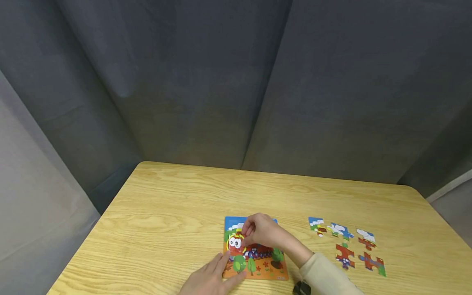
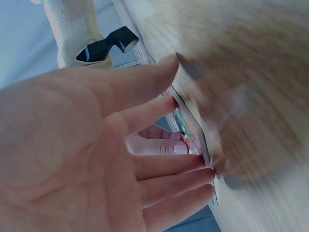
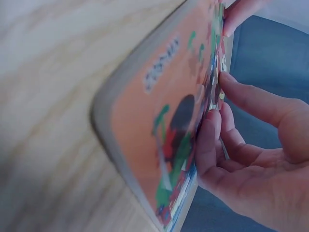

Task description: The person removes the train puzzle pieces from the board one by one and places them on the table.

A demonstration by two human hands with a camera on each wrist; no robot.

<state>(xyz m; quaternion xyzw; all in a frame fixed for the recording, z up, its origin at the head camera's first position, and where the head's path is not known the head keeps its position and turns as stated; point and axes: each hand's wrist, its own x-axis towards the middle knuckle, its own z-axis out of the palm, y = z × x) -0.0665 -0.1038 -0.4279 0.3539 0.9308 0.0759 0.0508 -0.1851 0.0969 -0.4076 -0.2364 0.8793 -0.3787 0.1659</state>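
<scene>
A jigsaw board (image 1: pixel 267 271) with a cartoon train picture and an orange lower border lies flat on the table. My right hand (image 1: pixel 262 230) is over its upper middle, thumb and fingers pinching a puzzle piece (image 1: pixel 236 242) with a red face and big white eyes, at the board's left side. In the right wrist view, the fingertips (image 3: pixel 227 79) are right at the picture surface. My left hand (image 1: pixel 209 275) rests against the board's lower left, its fingers fairly straight and touching the edge, as the left wrist view (image 2: pixel 174 166) shows.
Several loose puzzle pieces lie to the right of the board, among them a blue and white one (image 1: pixel 340 230) and a red one (image 1: pixel 345 256). A black device (image 1: pixel 302 288) is at the right wrist by the sleeve. Dark curtains (image 1: pixel 236 82) hang behind the wooden table (image 1: pixel 166 213).
</scene>
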